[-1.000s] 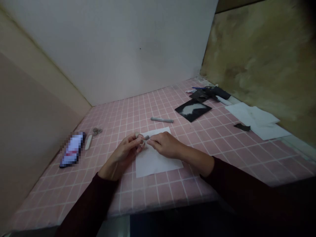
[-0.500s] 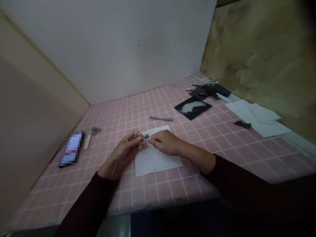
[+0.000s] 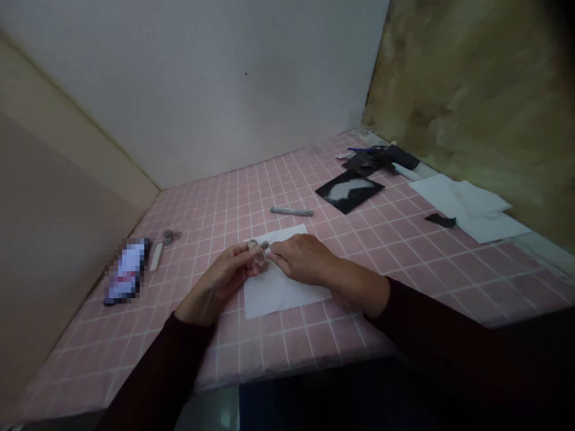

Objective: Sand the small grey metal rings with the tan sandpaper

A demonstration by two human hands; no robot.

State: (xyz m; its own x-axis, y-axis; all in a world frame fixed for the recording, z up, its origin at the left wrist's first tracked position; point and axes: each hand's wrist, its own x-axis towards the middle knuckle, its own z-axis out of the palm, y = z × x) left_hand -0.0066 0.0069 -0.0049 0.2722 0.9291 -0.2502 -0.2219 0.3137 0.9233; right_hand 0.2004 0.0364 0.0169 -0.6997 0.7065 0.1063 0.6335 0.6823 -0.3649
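Observation:
Over a white paper sheet [image 3: 287,293] my two hands are close together. The fingers of my left hand [image 3: 233,263] are closed round a small beige object [image 3: 258,257], whose exact shape is too small to tell. My right hand [image 3: 299,257] is closed in a pinch just to its right, beside a small grey piece [image 3: 265,245]. What the right fingers hold is too small to make out. Behind the sheet lies a grey stick [image 3: 291,211].
On the left are a phone [image 3: 127,272], a white flat stick [image 3: 156,256] and small grey pieces [image 3: 169,236]. Black sandpaper-like sheet [image 3: 349,191] with white dust, dark scraps [image 3: 363,161], white papers [image 3: 467,206] and a black scrap [image 3: 441,220] lie right on the pink checked tabletop [image 3: 381,239].
The whole view has shifted slightly. The beige object between my left fingers has turned a little, and my right fingers have come slightly nearer to it.

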